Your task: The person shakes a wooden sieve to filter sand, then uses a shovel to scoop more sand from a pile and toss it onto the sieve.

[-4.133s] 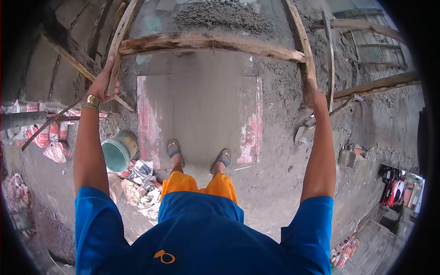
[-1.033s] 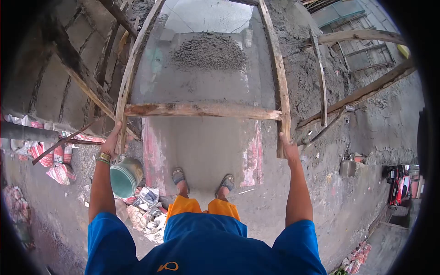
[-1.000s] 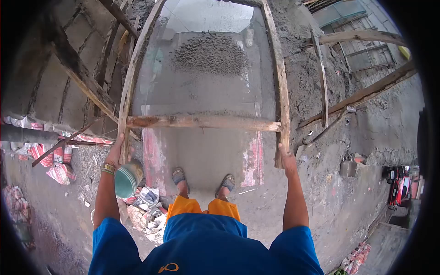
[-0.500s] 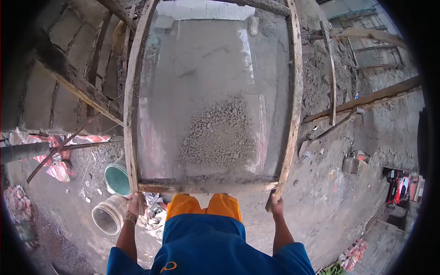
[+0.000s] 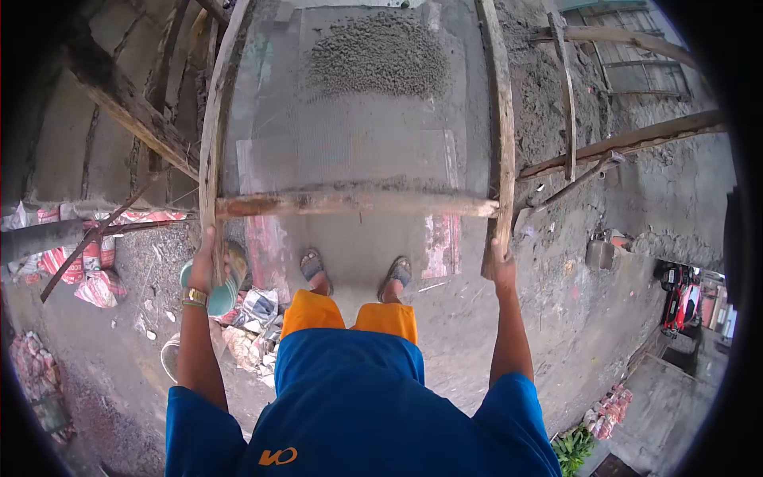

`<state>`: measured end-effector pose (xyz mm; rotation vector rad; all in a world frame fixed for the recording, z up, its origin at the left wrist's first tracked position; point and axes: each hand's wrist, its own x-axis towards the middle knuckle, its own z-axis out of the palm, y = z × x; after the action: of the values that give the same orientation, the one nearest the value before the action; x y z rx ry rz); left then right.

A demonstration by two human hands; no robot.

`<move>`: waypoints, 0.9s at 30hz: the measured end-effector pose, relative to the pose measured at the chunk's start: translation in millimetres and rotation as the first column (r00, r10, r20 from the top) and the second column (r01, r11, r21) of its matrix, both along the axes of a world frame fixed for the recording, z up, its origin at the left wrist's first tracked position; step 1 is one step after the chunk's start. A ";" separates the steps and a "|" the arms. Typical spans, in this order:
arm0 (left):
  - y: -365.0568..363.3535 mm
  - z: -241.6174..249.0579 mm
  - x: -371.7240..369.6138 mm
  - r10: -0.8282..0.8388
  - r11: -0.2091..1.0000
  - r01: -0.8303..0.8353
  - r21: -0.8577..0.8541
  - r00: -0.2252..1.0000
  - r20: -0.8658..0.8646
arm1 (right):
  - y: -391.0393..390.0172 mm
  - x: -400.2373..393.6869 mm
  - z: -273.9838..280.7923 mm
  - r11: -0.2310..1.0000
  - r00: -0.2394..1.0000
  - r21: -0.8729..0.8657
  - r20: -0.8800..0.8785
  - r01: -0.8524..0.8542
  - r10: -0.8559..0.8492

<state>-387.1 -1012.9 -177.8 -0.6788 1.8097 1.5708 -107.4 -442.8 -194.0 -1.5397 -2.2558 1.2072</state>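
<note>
A large sieve with a weathered wooden frame (image 5: 358, 203) and a fine mesh (image 5: 342, 147) stretches out in front of me. My left hand (image 5: 205, 262) is wrapped round the end of its left rail, and a band shows on that wrist. On the opposite side my right hand (image 5: 502, 264) grips the end of the right rail. Both arms reach forward. A heap of damp, lumpy grit (image 5: 377, 56) lies on the far part of the mesh. My sandalled feet show below the near crossbar.
Two buckets, a green one (image 5: 221, 298) and a pale one (image 5: 170, 356), stand at my left beside crumpled sacks (image 5: 253, 330). Rough poles (image 5: 127, 119) cross at the left, and more beams (image 5: 628, 147) lean at the right. A red vehicle (image 5: 679, 306) is farther right.
The sieve has moved forward, away from my body, with both hands still holding it. The grit has shifted from the near part of the mesh to the far part. My feet have come into view.
</note>
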 end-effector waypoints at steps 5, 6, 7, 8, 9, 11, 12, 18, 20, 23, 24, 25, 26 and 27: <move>-128.7 -111.0 193.0 0.131 0.978 -0.143 0.152 0.987 0.089 | -98.7 163.0 -39.5 0.918 0.997 -0.394 0.082 0.040 -0.008; -150.1 -122.7 230.7 0.194 0.965 -0.204 0.162 0.978 0.075 | -107.2 202.7 -55.1 0.916 0.997 -0.398 0.073 0.058 -0.032; -151.5 -105.5 249.0 0.169 0.978 -0.171 0.123 0.985 0.026 | -118.9 212.2 -41.1 0.908 0.998 -0.417 0.057 0.046 -0.024; -152.8 -94.4 259.4 0.169 0.979 -0.174 0.105 0.984 0.054 | -126.0 217.3 -34.5 0.911 0.998 -0.409 0.055 0.058 -0.039; -150.1 -95.4 258.5 0.177 0.978 -0.181 0.103 0.983 0.051 | -121.0 214.8 -36.4 0.910 0.998 -0.411 0.053 0.051 -0.031; -140.4 -110.5 241.5 0.199 0.975 -0.205 0.085 0.977 0.071 | -98.9 203.5 -47.9 0.902 0.998 -0.431 0.064 0.012 0.018; -128.6 -119.6 216.0 0.156 0.983 -0.161 0.088 0.986 0.059 | -76.8 185.1 -62.8 0.907 0.995 -0.420 0.092 0.000 0.043; 16.8 -12.6 30.1 0.048 0.997 -0.047 -0.057 0.999 0.011 | 36.1 -15.1 10.6 0.987 0.972 -0.138 0.209 -0.078 0.106; 46.3 31.6 21.4 0.002 0.999 -0.004 -0.042 1.000 -0.030 | 70.9 -41.0 32.1 0.987 0.988 -0.040 0.008 -0.154 0.155; 68.9 45.1 41.0 0.015 0.998 -0.020 -0.059 0.996 -0.083 | 68.5 -32.7 80.1 0.983 0.979 -0.026 0.092 -0.182 0.184; 63.9 25.7 61.0 0.038 0.998 -0.043 -0.039 0.992 -0.116 | 95.8 -7.6 25.9 0.987 0.985 -0.026 0.062 -0.161 0.163; 58.5 12.0 84.6 0.050 0.999 -0.051 -0.010 0.997 -0.059 | 78.9 13.4 25.6 0.991 0.988 0.010 0.083 -0.131 0.130; 49.6 -4.6 114.7 0.064 0.998 -0.064 0.018 0.998 0.004 | 69.5 39.4 14.6 0.995 0.979 -0.011 0.178 -0.100 0.101; 34.9 -33.8 146.6 0.082 0.994 -0.082 -0.069 0.997 -0.005 | 60.5 74.9 -15.0 0.997 0.995 -0.039 0.077 -0.064 0.067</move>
<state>-240.5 -978.0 -211.7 -0.7933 1.8663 1.5683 -32.5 -382.3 -209.0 -1.5638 -2.3643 1.2323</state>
